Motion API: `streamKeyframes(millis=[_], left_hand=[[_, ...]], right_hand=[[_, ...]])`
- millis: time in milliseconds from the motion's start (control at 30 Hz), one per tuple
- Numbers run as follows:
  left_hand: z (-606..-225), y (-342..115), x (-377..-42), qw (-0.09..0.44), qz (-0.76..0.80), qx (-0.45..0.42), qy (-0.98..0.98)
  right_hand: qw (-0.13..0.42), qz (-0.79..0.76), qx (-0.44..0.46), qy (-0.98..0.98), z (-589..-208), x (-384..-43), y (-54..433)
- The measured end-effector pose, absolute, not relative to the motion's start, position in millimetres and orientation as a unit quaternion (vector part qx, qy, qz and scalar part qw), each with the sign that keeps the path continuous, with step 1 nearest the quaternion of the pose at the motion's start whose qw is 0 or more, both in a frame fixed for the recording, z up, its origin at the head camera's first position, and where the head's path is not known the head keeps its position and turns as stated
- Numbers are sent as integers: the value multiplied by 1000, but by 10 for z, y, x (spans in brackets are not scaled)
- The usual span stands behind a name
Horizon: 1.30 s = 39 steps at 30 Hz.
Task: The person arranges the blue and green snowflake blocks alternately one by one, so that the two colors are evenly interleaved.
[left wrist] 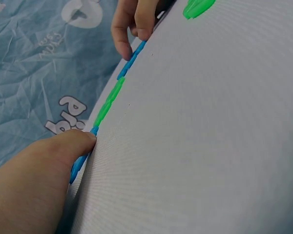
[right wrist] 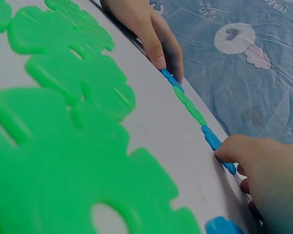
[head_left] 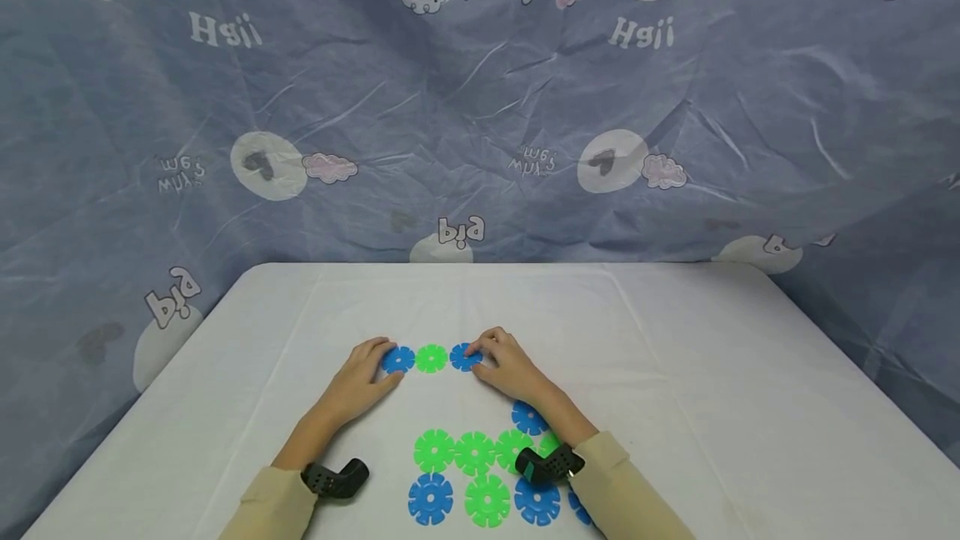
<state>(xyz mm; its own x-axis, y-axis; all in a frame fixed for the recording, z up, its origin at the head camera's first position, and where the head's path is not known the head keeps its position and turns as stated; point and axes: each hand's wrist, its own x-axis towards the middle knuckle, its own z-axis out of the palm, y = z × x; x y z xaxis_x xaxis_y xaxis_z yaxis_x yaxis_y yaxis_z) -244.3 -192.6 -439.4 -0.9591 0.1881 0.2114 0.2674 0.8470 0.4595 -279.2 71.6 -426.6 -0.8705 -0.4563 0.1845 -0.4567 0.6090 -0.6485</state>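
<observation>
In the head view, the left hand [head_left: 365, 373] touched the left blue notched plastic disc [head_left: 397, 359] and the right hand [head_left: 506, 365] pinched the right blue notched plastic disc [head_left: 465, 357], a green notched plastic disc [head_left: 431, 358] lying between them in a row on the white cloth-covered table [head_left: 712, 373], with more loose snowflake discs [head_left: 472, 473] nearer the person. The left wrist view showed a left thumb [left wrist: 71, 141] pressing its disc's edge, while the right wrist view showed right fingers [right wrist: 239, 151] curled on theirs. These thin, stiff, light pieces would probably slide easily and are best taken by the rim.
</observation>
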Motion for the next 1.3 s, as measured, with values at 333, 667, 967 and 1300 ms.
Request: streamKeyframes(millis=[333,667,967,1300], left_hand=[[-4386,-1920,-2437,78,-249,-117,-958],[-4388,-1917,-2429,88,-248,-121,-957],[-4409,-1922,-2437,81,-246,-117,-959],[-4415,-1919,-2443,88,-248,-117,-958]], right_hand=[[7,358,268,-894,-4276,-2787,723],[13,355,279,-892,-4266,-2774,732],[-5,396,271,-877,-4263,-2772,722],[-22,394,360,-845,-4184,-2598,584]])
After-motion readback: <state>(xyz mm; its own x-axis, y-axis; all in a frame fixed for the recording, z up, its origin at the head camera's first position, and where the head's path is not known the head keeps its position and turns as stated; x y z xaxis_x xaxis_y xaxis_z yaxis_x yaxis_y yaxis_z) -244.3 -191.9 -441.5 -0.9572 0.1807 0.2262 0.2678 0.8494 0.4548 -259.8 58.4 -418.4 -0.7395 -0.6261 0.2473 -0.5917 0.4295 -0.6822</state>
